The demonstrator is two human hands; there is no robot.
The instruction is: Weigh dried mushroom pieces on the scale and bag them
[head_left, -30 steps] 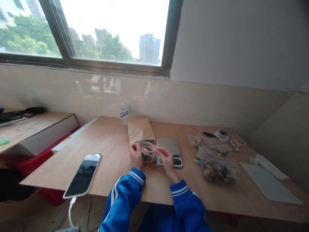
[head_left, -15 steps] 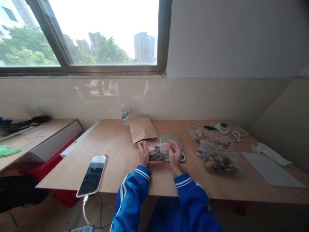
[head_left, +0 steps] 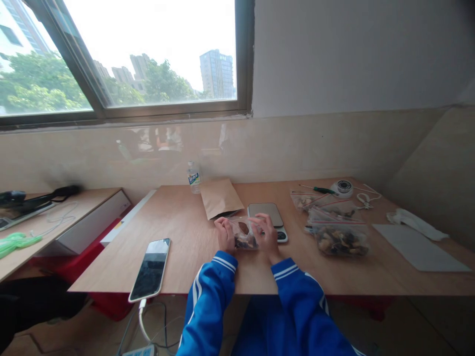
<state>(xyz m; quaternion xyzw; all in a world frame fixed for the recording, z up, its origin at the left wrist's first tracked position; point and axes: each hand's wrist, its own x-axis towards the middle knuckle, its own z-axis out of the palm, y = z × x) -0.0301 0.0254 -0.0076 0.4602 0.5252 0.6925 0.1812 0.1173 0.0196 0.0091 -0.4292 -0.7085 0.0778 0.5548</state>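
My left hand point(head_left: 225, 235) is closed on the left side of a clear zip bag point(head_left: 245, 243) with dark brown dried pieces inside. At the bag's right side, my right hand point(head_left: 267, 236) grips the plastic near the top, its fingers bent. The bag's mouth shows a rounded gap between the hands. Just behind my right hand lies a kitchen scale point(head_left: 265, 213), its front partly covered by that hand. A brown paper pouch point(head_left: 221, 198) lies behind the bag, its dark opening towards me.
Filled zip bags point(head_left: 342, 240) lie to the right, near a green-handled screwdriver point(head_left: 323, 190) and a white dome camera point(head_left: 343, 188). A white sheet point(head_left: 419, 247) and a white cloth point(head_left: 417, 225) are farther right. A charging phone point(head_left: 151, 269) lies left; a bottle point(head_left: 193, 178) stands behind.
My right hand has shifted inward over the bag's top, its fingers bending more. The bag's mouth has bulged into a rounded gap. The whole view has turned slightly.
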